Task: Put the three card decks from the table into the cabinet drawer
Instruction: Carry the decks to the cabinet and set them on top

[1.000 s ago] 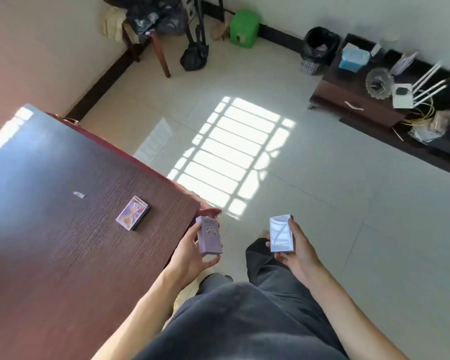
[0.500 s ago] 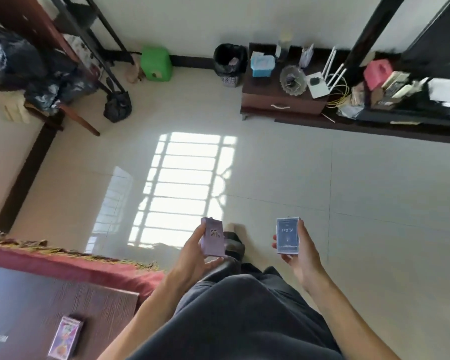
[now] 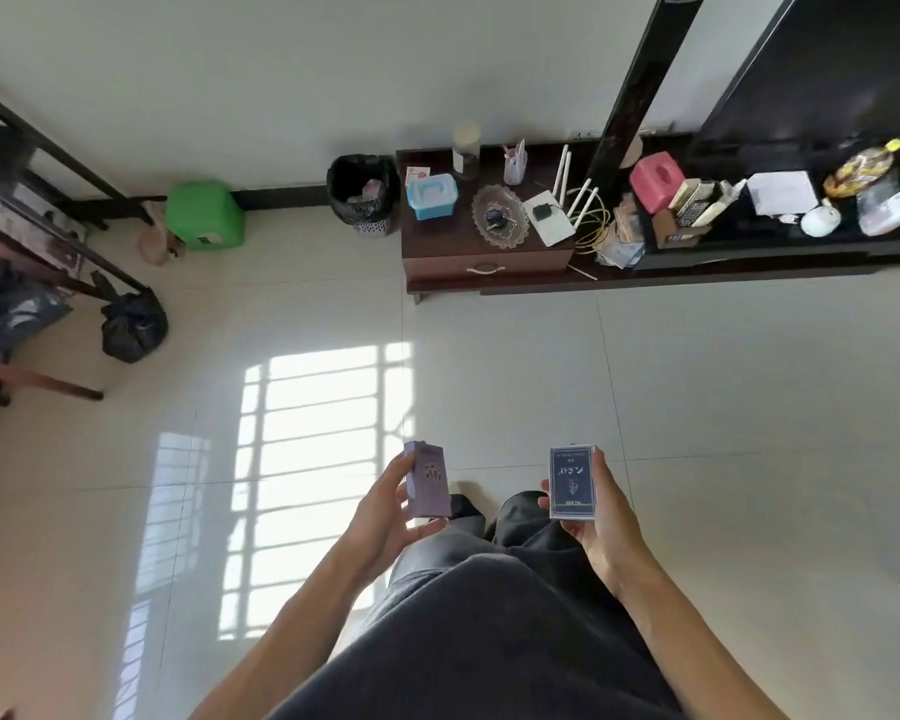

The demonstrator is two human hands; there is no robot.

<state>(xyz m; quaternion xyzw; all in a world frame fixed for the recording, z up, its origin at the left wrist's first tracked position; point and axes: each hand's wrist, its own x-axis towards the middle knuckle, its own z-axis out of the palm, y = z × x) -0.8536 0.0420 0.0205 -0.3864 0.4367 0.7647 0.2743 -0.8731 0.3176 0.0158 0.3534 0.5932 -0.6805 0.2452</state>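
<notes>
My left hand [image 3: 385,517] grips a purple card deck [image 3: 428,480], held upright in front of my body. A dark blue card deck [image 3: 571,483] rests face-up in my right hand [image 3: 606,527]. Both hands hover over the tiled floor at waist height. Far ahead against the wall stands the low dark cabinet [image 3: 437,241], its drawer [image 3: 487,263] shut, with a pale handle [image 3: 485,270] on the front. The table and the third deck are out of view.
A black waste bin [image 3: 359,192] and a green stool [image 3: 205,216] stand left of the cabinet. The cabinet top carries a blue box [image 3: 432,195], a glass dish [image 3: 500,216] and a router [image 3: 549,218]. A black bag [image 3: 133,324] and a rack lie at the left.
The view has swung away from the table toward the cabinet, which now looks nearer and more central. The table and the third deck have left the frame. Both hands still hold their decks.
</notes>
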